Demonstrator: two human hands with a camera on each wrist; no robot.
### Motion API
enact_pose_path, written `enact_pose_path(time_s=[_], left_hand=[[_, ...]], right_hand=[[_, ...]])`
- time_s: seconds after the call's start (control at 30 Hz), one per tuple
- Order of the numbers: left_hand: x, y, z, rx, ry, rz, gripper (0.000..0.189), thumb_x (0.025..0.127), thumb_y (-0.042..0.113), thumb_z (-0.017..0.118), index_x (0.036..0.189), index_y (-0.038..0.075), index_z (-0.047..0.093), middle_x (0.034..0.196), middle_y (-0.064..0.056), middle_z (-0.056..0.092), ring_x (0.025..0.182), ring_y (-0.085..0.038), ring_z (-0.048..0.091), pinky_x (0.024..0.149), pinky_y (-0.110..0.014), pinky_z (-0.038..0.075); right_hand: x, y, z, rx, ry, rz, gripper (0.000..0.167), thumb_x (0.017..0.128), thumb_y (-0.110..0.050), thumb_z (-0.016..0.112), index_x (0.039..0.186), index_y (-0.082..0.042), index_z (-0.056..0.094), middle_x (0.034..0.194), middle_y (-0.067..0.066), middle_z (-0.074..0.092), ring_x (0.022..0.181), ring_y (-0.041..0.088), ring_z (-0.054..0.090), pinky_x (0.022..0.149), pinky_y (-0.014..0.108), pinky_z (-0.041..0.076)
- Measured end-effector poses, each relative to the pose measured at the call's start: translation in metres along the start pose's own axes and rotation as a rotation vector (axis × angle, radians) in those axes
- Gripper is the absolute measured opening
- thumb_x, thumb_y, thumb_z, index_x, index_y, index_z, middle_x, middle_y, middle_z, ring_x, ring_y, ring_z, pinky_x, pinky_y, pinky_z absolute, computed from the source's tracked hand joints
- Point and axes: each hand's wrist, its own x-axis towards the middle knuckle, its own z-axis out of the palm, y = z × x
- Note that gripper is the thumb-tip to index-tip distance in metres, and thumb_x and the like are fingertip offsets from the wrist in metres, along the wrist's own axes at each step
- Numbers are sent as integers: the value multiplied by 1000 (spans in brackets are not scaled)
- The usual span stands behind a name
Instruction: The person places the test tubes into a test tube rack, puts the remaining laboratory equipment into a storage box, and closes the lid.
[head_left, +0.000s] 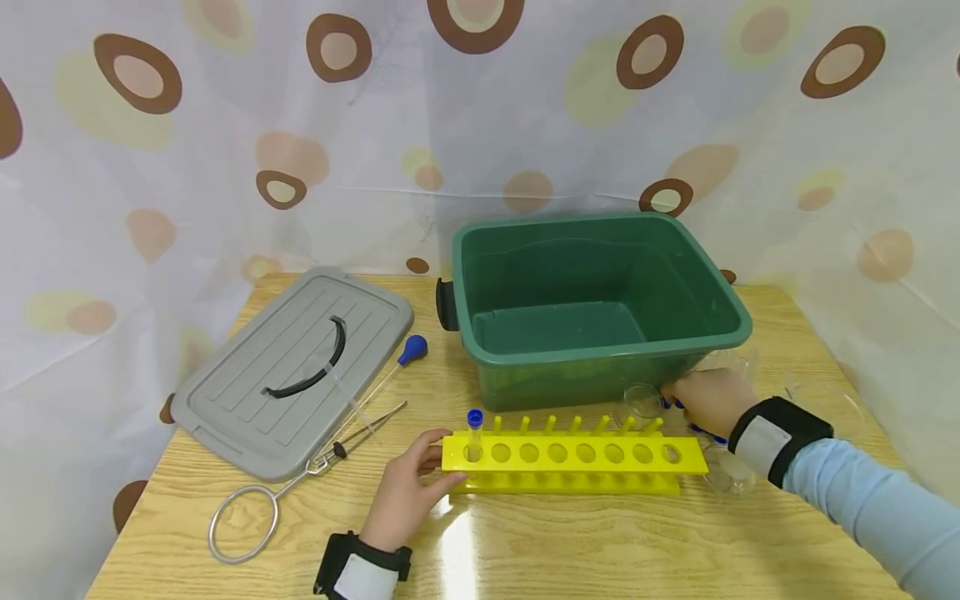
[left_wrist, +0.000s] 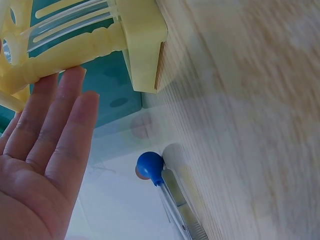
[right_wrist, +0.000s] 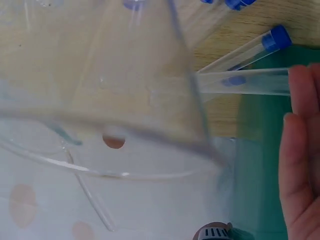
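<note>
A yellow test tube rack (head_left: 573, 454) stands on the table, with one blue-capped test tube (head_left: 474, 435) upright in its leftmost hole. My left hand (head_left: 405, 487) holds the rack's left end, thumb in front and fingers behind. In the left wrist view, its fingertips (left_wrist: 75, 75) touch a post of the rack. By the green tub's front right corner, my right hand (head_left: 708, 400) is among loose glassware. Its fingers (right_wrist: 300, 90) pinch one end of a clear test tube (right_wrist: 265, 81) in the right wrist view. Another blue-capped tube (right_wrist: 276, 39) lies beside it.
Behind the rack sits a green tub (head_left: 600, 354). A grey lid (head_left: 300, 367) lies at the left, near a blue-bulb dropper (head_left: 414, 348) and a metal ring clamp (head_left: 243, 523). Clear glassware (head_left: 731, 471) lies under my right wrist; a large transparent vessel (right_wrist: 125, 90) blurs the right wrist view.
</note>
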Motion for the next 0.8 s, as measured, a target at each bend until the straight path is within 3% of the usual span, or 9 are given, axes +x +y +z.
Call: enact_pose_path(time_s=[0.07,0.13,0.2,0.4,0.8], left_hand=[[0,0,0,4,1,3,51,82,23,72,126,8,53,107,-12,69,99,-26,65,86,-39,53],[1,-1,0,8,1,5,51,82,24,72,126,8,53,107,-11,69,99,-26,65,85,-38,53],[1,-2,0,10,1,4,51,82,24,72,126,9,53,107,-11,69,99,-26,65,85,-38,53],[1,0,0,8,3,-1,50,82,22,72,126,9,53,106,-12,69,99,-26,65,85,-37,53],[0,2,-1,6,-6,0,51,82,24,71,127,8,52,108,-13,69,100,-27,65,85,-38,53]], right_hand=[[0,2,0,-62,36,-44,22,86,-9,60,67,-15,50,53,-6,36,47,11,37,48,24,25],[0,4,0,-221,108,-146,31,83,-5,64,64,-17,43,53,-7,32,45,10,34,48,24,21],[-1,5,-1,-287,155,-192,37,81,-2,66,62,-18,38,52,-6,26,42,10,30,47,24,17],[-3,6,-7,-342,276,-272,34,75,1,68,66,-15,38,50,-5,22,39,9,26,43,21,16],[-9,6,-13,-410,482,-351,26,68,-1,70,76,-2,46,53,-2,28,39,7,25,37,20,22]])
